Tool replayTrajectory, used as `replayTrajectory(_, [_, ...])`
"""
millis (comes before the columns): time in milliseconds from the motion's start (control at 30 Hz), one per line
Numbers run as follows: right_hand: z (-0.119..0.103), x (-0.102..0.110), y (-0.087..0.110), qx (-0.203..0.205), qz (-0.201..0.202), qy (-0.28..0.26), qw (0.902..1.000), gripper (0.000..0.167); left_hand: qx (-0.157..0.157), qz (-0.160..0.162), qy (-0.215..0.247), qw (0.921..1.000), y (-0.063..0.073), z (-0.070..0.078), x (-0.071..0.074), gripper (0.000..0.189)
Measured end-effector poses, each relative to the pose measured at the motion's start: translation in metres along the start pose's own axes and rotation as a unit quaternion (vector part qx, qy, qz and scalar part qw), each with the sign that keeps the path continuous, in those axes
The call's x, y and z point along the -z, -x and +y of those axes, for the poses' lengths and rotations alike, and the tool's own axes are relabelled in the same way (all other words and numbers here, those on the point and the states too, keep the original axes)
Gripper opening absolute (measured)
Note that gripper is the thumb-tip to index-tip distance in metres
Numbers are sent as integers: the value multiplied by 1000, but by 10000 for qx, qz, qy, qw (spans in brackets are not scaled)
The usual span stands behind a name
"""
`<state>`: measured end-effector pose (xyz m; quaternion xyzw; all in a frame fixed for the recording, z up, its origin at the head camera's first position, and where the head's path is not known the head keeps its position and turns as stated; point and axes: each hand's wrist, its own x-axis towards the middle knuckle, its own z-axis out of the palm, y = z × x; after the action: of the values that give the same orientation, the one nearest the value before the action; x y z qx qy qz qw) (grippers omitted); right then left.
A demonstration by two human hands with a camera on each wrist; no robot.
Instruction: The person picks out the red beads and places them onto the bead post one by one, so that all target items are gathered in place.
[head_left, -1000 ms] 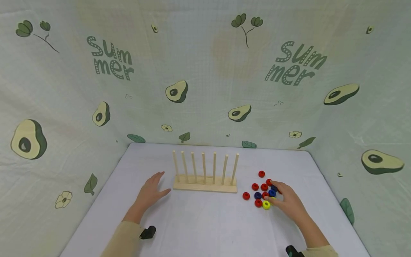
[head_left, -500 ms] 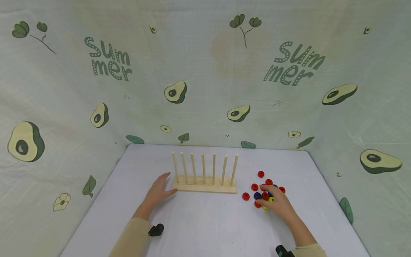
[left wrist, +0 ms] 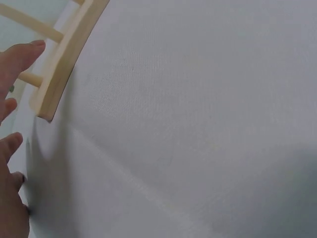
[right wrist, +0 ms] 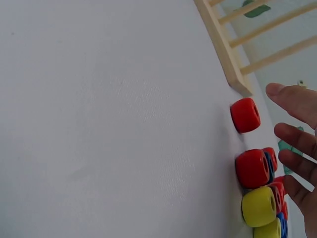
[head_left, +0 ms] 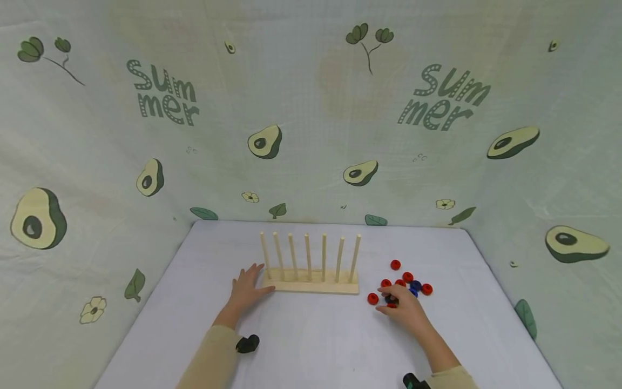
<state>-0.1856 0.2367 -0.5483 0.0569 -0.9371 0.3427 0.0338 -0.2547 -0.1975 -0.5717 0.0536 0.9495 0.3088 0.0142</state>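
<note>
A wooden rack (head_left: 311, 286) with a row of several upright pegs stands mid-table. My left hand (head_left: 245, 293) is at the rack's left end, fingers spread; whether it touches the base cannot be told. In the left wrist view its thumb (left wrist: 22, 57) overlaps the pegs. My right hand (head_left: 407, 310) hovers over a cluster of beads with holes, fingers apart and nothing between them. A red bead (head_left: 372, 299) lies left of its fingertips. Dark blue beads (head_left: 416, 286) and other red ones lie behind. Yellow beads (right wrist: 258, 207) show in the right wrist view; the hand hides them in the head view.
The table (head_left: 311, 340) has a white cover. A printed cloth (head_left: 311, 108) hangs behind it and along both sides. One red bead (head_left: 396, 265) lies apart at the back, and another red bead (head_left: 427, 289) lies at the cluster's right edge.
My left hand has moved right, up to the rack's left end. My right hand has shifted left across the beads toward the leftmost red one. The beads appear to stay put.
</note>
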Motion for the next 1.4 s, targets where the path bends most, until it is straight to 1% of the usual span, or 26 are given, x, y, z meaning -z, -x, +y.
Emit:
replayTrajectory(100, [-3, -5, -2, 28, 31, -67, 10000, 39, 38, 11, 38, 10000, 0, -4, -4, 85])
replayTrajectory(200, [-7, -9, -4, -74, 6, -200, 9998, 38, 70, 6, 126, 9999, 1, -4, -6, 85])
replayTrajectory(333, [-10, -12, -7, -229, -36, -308, 9993, 37, 101, -7, 94, 9999, 3, -3, -6, 86])
replayTrajectory(533, [-9, -17, -8, -406, -28, -168, 9990, 36, 221, -150, -38, 9996, 4, -1, -8, 84])
replayTrajectory(767, [-7, -23, -9, -607, 25, -79, 9981, 34, 290, -164, -45, 9994, 5, 0, -7, 82])
replayTrajectory(833, [-7, -25, -9, -649, 74, -58, 9978, 33, 311, -183, -123, 9993, 5, 0, -8, 82])
replayTrajectory(967, [-7, -26, -9, -684, 157, 25, 9975, 32, 260, -123, -276, 9992, 4, 0, -8, 82])
replayTrajectory(1200, [-8, -28, -8, -828, 233, 88, 9963, 31, 145, 1, -98, 9998, 7, 1, -10, 79])
replayTrajectory(1400, [-7, -32, -9, -786, 329, 253, 9960, 30, 265, -67, 3, 9996, 7, -1, -10, 77])
